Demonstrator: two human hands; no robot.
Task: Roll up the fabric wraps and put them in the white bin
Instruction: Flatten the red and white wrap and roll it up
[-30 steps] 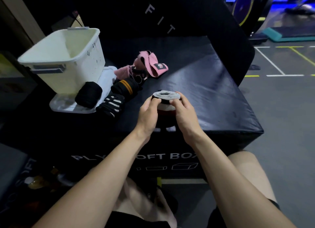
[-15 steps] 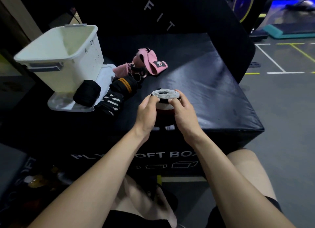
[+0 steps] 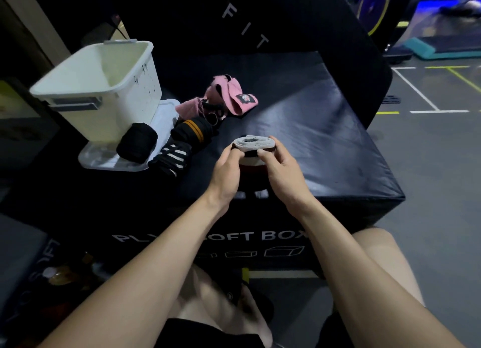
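Not much had changed over the last second, honestly. Both hands kept hold of the rolled wrap [image 3: 253, 142]: left hand [image 3: 226, 170] with its thumb and fingers curled round the roll's left side, right hand [image 3: 279, 171] pinching the right side, so the coil sat between the two sets of fingertips, a bit above the black box [image 3: 325, 139]. The thumbs had crept slightly closer together on the near face, looked like final tightening. I'd guess the roll was about done and ready for the white bin [image 3: 104, 87], well off to the left of the left-hand fingers. Pink wrap [image 3: 231, 97] and the dark rolls [image 3: 138, 144] waited beyond the fingers.
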